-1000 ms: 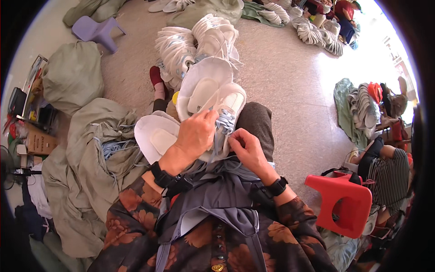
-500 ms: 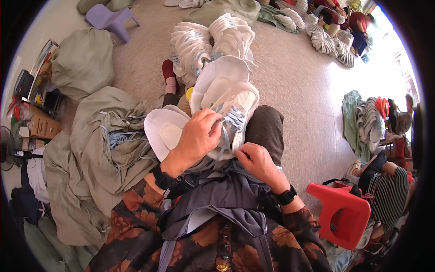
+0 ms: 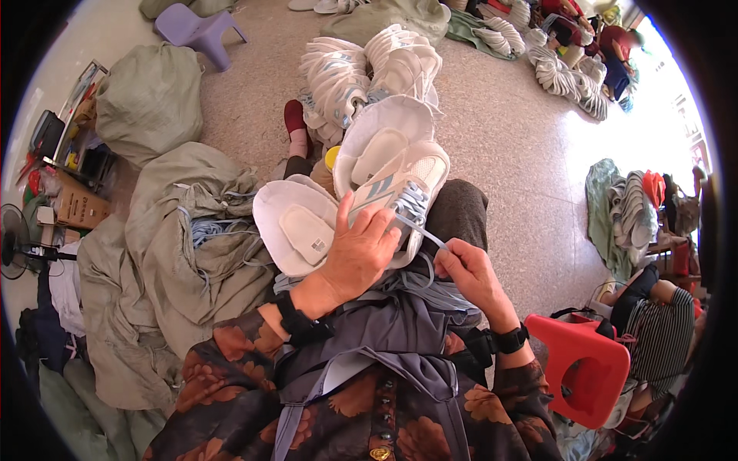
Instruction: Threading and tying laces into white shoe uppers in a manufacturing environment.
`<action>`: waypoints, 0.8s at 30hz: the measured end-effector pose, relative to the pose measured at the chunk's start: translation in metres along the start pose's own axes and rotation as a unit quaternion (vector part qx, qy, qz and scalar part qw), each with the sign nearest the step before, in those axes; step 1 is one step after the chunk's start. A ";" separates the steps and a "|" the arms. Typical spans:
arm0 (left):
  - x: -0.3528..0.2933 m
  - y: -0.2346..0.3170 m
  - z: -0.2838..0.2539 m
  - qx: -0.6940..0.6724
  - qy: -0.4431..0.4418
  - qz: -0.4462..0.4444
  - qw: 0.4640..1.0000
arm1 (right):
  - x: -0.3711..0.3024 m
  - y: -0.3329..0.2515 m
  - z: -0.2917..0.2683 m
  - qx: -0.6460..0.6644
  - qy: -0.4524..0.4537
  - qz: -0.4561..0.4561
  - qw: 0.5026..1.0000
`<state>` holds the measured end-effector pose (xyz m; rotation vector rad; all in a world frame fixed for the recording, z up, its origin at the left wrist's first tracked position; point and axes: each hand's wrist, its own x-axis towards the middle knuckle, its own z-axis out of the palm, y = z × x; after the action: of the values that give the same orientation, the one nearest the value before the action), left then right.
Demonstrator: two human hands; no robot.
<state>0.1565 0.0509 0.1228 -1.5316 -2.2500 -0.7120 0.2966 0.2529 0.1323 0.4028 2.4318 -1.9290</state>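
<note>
1. A speckled floor (image 3: 500,131) strewn with green sacks (image 3: 192,253) and piled white shoes (image 3: 361,65).
2. The left hand (image 3: 357,257) clasps a white shoe (image 3: 400,196) on the lap.
3. The right hand (image 3: 469,273) pinches, apparently, its pale blue lace (image 3: 419,227).

The speckled stone floor (image 3: 507,138) carries a pile of white shoes (image 3: 361,65), grey-green sacks (image 3: 146,100), a lilac plastic stool (image 3: 196,27), a red plastic stool (image 3: 588,369) and a cardboard box (image 3: 77,207).

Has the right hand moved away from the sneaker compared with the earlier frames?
Yes. The right hand has drawn back right of the white sneaker on the lap, pulling the pale blue lace taut; before it was against the shoe.
</note>
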 end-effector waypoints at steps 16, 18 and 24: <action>0.029 0.003 0.050 0.041 0.022 -0.006 0.999 | 0.000 0.002 0.002 0.040 0.033 0.003 0.999; 0.028 0.001 0.049 0.018 0.020 -0.002 1.000 | 0.000 0.005 0.001 0.031 0.036 -0.006 0.999; 0.021 -0.006 0.023 -0.110 0.032 -0.034 0.993 | -0.001 0.016 -0.007 0.013 0.064 -0.009 0.998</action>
<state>0.1438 0.0785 0.1140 -1.5092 -2.2481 -1.0452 0.3020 0.2625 0.1193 0.5235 2.4954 -2.0043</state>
